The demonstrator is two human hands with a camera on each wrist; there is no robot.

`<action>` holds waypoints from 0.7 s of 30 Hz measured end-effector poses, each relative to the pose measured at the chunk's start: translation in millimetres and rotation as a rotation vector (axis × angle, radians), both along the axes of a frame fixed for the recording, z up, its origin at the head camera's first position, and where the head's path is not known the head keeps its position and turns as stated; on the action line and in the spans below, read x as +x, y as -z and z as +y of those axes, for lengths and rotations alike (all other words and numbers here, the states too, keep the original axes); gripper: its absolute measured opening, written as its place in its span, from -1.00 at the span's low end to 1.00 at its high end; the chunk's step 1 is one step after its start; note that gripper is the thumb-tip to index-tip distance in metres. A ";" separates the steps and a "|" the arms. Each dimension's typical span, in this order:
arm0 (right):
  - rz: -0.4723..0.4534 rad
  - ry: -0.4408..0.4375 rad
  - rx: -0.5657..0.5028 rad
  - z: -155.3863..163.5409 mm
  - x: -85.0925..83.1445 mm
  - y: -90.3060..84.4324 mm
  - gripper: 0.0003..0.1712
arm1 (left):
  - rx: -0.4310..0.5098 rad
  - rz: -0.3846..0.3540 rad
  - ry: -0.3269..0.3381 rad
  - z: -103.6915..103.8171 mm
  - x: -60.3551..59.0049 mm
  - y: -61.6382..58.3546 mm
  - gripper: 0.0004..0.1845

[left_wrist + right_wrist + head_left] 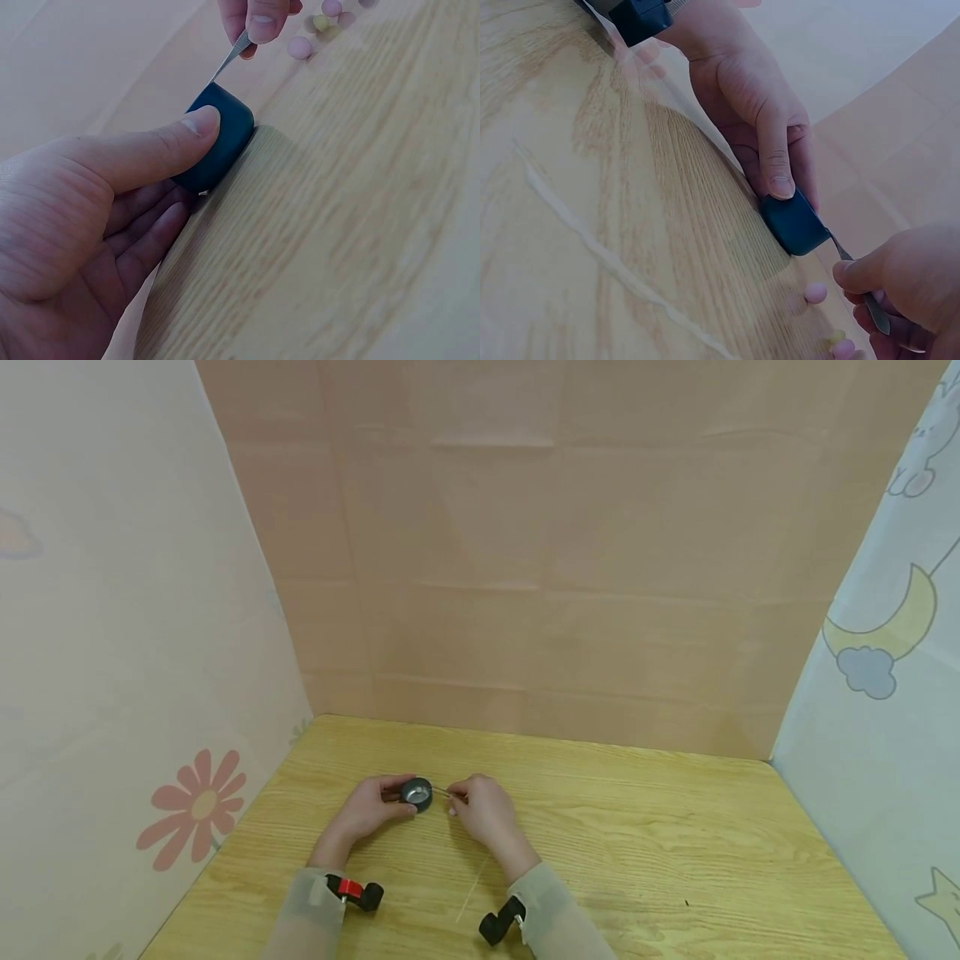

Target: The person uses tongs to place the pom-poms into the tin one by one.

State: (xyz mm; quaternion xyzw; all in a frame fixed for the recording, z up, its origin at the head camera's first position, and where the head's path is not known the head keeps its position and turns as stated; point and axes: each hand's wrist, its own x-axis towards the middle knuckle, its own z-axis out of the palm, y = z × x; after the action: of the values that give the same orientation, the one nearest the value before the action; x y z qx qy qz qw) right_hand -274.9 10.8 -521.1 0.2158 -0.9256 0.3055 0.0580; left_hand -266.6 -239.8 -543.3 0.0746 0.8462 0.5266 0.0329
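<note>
My left hand [367, 808] holds a small dark blue rounded container [406, 802] on the table, thumb on its near side and fingers round the far side. From the head view its opening and pale, shiny inside show. In my right hand [483, 810] are slim metal tweezers [877, 313], pinched between thumb and fingers. Their thin tip reaches the container's rim; the left wrist view does not show how far in it goes. Several small pink and yellow balls, one of them a pink ball [300, 48], lie close to the right hand.
A thin pale strip [471, 893] lies on the wood-grain table [637, 827] in front of the right hand. A tiny dark speck [686, 903] is farther right. Printed sheets stand at both sides, with a brown sheet [540, 568] behind.
</note>
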 end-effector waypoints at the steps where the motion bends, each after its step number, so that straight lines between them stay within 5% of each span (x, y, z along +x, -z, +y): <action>1: -0.002 -0.002 0.001 0.3 -0.1 -0.6 -0.84 | 0.000 -0.003 -0.001 0.1 0.3 -0.5 -0.39; 21: -0.018 -0.009 -0.029 3.6 -0.8 -2.4 -0.83 | 0.016 -0.004 0.003 -0.1 0.1 0.4 -0.38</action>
State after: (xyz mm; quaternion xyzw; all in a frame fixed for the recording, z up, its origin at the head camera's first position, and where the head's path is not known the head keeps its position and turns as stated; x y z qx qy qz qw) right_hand -275.7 14.4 -518.7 0.2164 -0.9206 0.3209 0.0513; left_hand -266.5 -239.9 -543.7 0.0750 0.8419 0.5333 0.0346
